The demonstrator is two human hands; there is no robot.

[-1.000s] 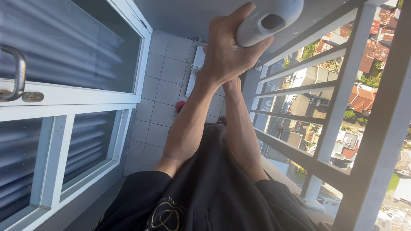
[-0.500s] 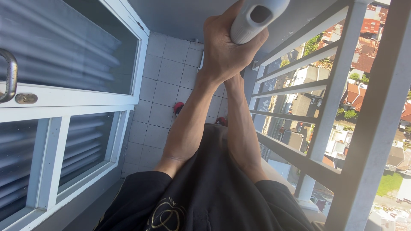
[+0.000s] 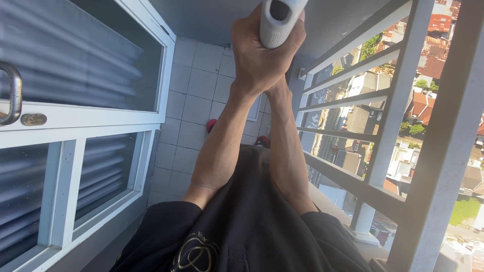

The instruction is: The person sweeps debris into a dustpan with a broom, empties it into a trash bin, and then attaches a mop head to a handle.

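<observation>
My left hand (image 3: 262, 55) is stretched out in front of me and shut around a pale grey plastic handle (image 3: 279, 15) with an oval hole in its end. The handle runs out of the top of the frame, so the rest of the object is hidden. My right forearm (image 3: 287, 146) runs alongside the left one. Its hand is hidden behind my left hand and wrist, so I cannot tell what it holds. Both arms come out of the short black sleeves of my shirt (image 3: 242, 226).
A grey metal balcony railing (image 3: 398, 95) stands close on the right, with roofs and streets far below. A white-framed glass door (image 3: 75, 116) with a metal pull handle (image 3: 12, 93) is on the left. Red footwear (image 3: 212, 124) shows on the pale tiled floor (image 3: 194, 100).
My left hand has turned and carried the handle left and up, so the hole now faces me near the top edge. The right forearm stays beside it.
</observation>
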